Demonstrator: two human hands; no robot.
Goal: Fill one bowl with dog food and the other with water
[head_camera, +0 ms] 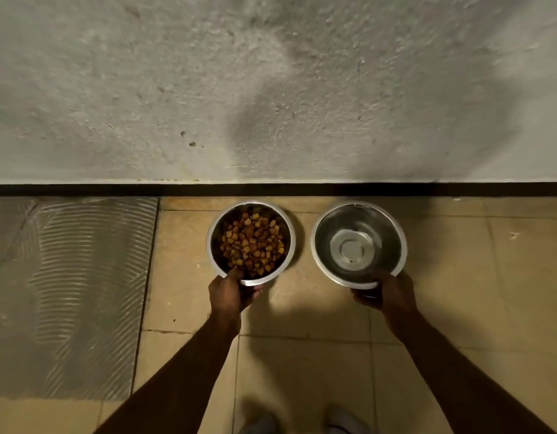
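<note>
Head view. The left hand [228, 292] has its grip clamped on the near rim of the left bowl [283, 227]: the thumb lies over the rim inside the bowl and the fingers curl beneath the near wall. The right hand [393, 292] has its grip clamped in the same way on the near rim of the right bowl [327, 227], thumb on top of the rim, fingers curled under it. Both forearms extend from the near edge of the scene toward the far side.

Both bowls are round steel vessels with the opening facing up; being round, neither has a long axis. They stand side by side, apart, just near of the black skirting strip [83, 189] at the foot of the wall [177, 89]. Whether they rest on the floor [302, 371] or are held just above it cannot be told.

The left bowl holds dog food [253, 242], brown and orange pieces heaped across its bottom. The right bowl holds clear water [358, 220]; its ringed bottom shows through.

No brand, label or writing can be read on either bowl.

On the left, a grey ridged patch [76, 277] covers the floor beside the beige tiles. Two shoes [343, 419] show at the near edge.
</note>
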